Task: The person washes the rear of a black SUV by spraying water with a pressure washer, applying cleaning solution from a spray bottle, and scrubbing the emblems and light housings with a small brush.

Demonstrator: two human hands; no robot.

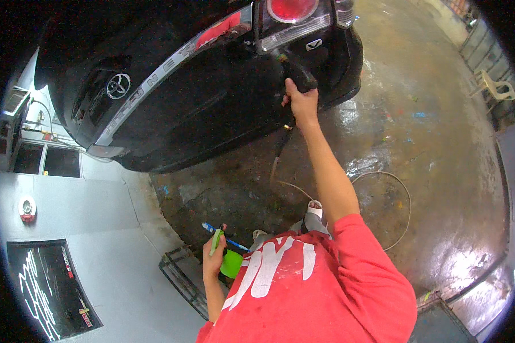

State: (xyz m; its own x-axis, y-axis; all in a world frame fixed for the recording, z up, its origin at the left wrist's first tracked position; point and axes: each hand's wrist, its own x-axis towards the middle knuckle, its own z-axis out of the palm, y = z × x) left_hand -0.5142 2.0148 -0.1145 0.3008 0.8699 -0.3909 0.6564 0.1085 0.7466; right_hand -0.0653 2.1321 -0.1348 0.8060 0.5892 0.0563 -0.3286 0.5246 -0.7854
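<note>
Near the lower edge of the tail lamp [292, 9], my right hand [304, 103] grips a black hose-fed spray gun [298, 76]. Its nozzle points at the rear of a black Toyota SUV [206, 103], just below the lamp's clear lens. A chrome trim strip [143, 90] with raised letters runs across the tailgate. Low beside my red shirt, my left hand [213, 259] holds a bright green spray bottle [231, 263] by its trigger head. A blue-handled brush [239, 245] lies by the same hand; whether the fingers grip it is hidden.
A thin hose [408, 206] loops over the wet concrete floor [437, 171], passing my foot. To the left, a black metal rack [182, 281] stands by the grey wall [111, 248]. A plastic chair [495, 88] sits at the right, and a metal box [442, 323] at bottom right.
</note>
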